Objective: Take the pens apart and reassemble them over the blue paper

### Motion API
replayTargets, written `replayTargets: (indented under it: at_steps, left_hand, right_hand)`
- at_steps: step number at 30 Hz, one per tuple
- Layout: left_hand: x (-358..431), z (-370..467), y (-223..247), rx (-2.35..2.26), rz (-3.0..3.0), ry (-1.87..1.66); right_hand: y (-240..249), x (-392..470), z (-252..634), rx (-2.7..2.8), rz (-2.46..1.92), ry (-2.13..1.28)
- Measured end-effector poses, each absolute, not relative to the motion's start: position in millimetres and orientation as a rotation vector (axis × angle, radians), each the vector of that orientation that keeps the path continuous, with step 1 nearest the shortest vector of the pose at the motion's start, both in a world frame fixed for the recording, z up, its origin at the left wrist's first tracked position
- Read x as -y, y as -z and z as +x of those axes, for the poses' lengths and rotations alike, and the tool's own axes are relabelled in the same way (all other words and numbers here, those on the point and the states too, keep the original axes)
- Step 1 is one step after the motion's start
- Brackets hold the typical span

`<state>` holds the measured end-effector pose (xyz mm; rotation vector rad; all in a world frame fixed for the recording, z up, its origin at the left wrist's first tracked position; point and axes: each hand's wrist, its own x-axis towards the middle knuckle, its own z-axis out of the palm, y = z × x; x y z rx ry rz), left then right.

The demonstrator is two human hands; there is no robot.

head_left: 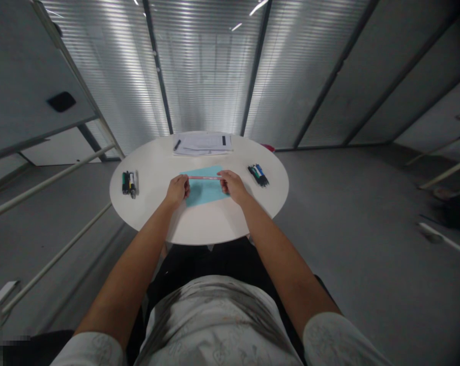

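Observation:
A thin pink stick (204,178), perhaps a pencil, is stretched level between my two hands above a light blue sheet (206,192). My left hand (177,189) has its fingers closed on the stick's left end, at the sheet's left edge. The right end is pinched by my right hand (232,185), over the sheet's right side. The sheet lies slightly turned on the round white table (203,229).
Markers (128,184) lie at the table's left, and several pens (258,175) at its right. White papers (202,144) with dark items on them lie at the far edge. A metal-framed board (31,66) stands at the left, before window blinds.

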<state>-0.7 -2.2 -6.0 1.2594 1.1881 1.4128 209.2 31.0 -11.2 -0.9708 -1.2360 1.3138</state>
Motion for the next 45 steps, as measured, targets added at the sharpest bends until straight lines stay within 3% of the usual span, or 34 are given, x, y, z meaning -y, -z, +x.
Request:
replayTargets:
  at_steps: [45]
  left_hand:
    - [0.3, 0.6, 3.7, -1.335, 1.273, -1.439]
  right_hand:
    - [7.3, -23.4, 206.6, 1.401, -1.041, -1.198]
